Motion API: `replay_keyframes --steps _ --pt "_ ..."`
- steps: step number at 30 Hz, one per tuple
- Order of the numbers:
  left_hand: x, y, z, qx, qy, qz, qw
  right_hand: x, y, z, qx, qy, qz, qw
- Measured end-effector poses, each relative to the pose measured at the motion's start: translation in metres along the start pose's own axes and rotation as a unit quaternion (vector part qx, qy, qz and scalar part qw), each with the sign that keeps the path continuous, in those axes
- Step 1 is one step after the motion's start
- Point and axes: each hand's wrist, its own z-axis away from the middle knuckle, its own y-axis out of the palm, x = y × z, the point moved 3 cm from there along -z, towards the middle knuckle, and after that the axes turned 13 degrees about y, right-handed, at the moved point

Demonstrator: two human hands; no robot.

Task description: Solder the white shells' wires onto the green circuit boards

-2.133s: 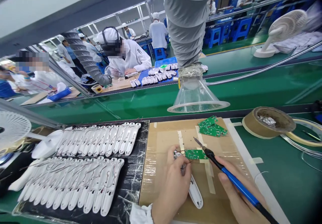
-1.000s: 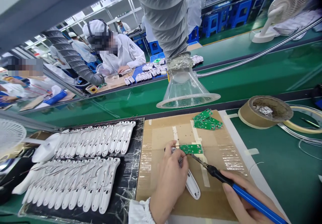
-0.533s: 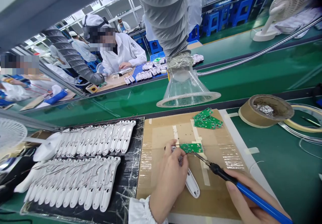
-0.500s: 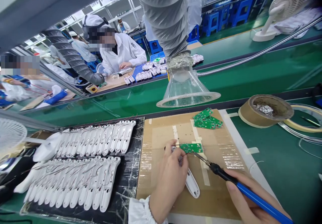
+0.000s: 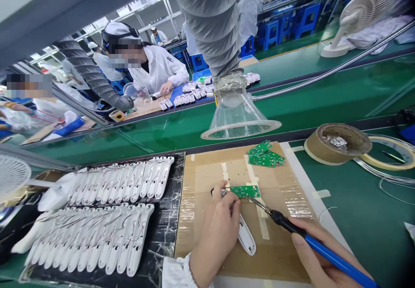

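Note:
My right hand (image 5: 320, 253) grips a soldering iron (image 5: 330, 253) with a blue handle, its metal tip at the lower edge of a green circuit board (image 5: 244, 191). The board lies on a taped cardboard sheet (image 5: 279, 245). My left hand (image 5: 218, 223) is closed at the board's left end, fingertips pressed together. What it pinches is hidden by the fingers. Beneath this hand a white plastic shell (image 5: 247, 236) sticks out, its upper part covered. Farther up the cardboard rests a small pile of green circuit boards (image 5: 266, 154).
Two rows of white shells with thin wires (image 5: 90, 236) lie on a black mat to the left. A clear extraction hood (image 5: 241, 121) hangs above the back edge. At right are a tape roll holding crumpled metal (image 5: 337, 145) and coiled wire. A co-worker (image 5: 155, 68) sits opposite.
The view has shifted slightly. Both hands, the iron and the board keep nearly the same places relative to each other. The co-worker opposite has moved their head and hands a little.

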Motion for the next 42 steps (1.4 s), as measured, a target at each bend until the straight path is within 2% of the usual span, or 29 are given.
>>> replay_keyframes --steps 5,8,13,21,42 --pt "-0.007 -0.002 -0.002 0.051 0.027 -0.104 0.993 -0.01 -0.002 -0.002 0.004 -0.017 0.017 1.0" --pt "-0.007 -0.001 -0.001 0.061 0.038 -0.129 0.989 -0.012 -0.001 -0.002 0.007 -0.028 0.021 0.999" --pt "-0.003 0.001 0.0 0.044 0.061 -0.132 0.988 -0.016 0.0 -0.004 0.033 -0.043 0.037 0.998" --pt "-0.003 0.002 -0.001 0.05 0.065 -0.14 0.987 -0.018 0.001 -0.006 0.053 -0.032 0.043 0.997" --pt "-0.001 0.002 0.0 0.028 0.068 -0.124 0.99 -0.015 -0.002 -0.004 0.022 -0.022 0.043 0.999"
